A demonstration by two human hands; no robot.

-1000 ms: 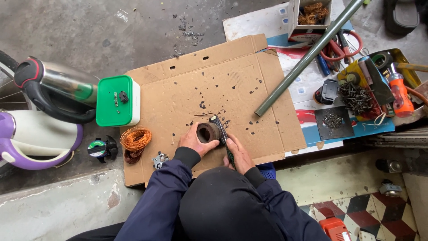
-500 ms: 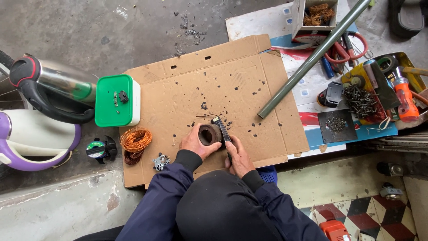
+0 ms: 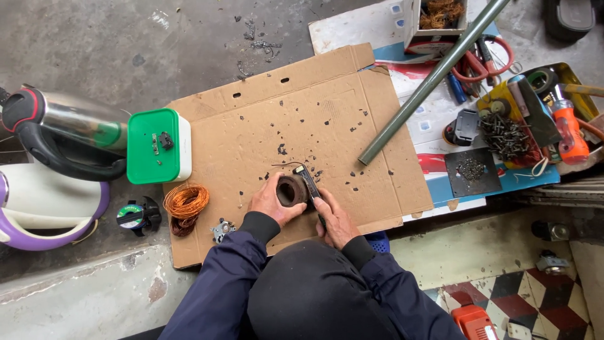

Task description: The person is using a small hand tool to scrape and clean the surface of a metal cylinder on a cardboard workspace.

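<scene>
While the left hand (image 3: 272, 203) grips the dark ring (image 3: 290, 190) (on cardboard (image 3: 302, 126)), the right hand (image 3: 335, 220) grips a blade (image 3: 309, 184).

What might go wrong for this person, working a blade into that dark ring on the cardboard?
1. The right hand pushes a slim dark-handled cutter against the dark cylindrical ring that the left hand steadies; a slip could likely cut those close fingers.
2. Black flakes litter the flattened brown cardboard sheet, so the ring may skid.
3. The long grey-green metal pipe lies loosely across the cardboard's edge and may roll toward the work.
</scene>
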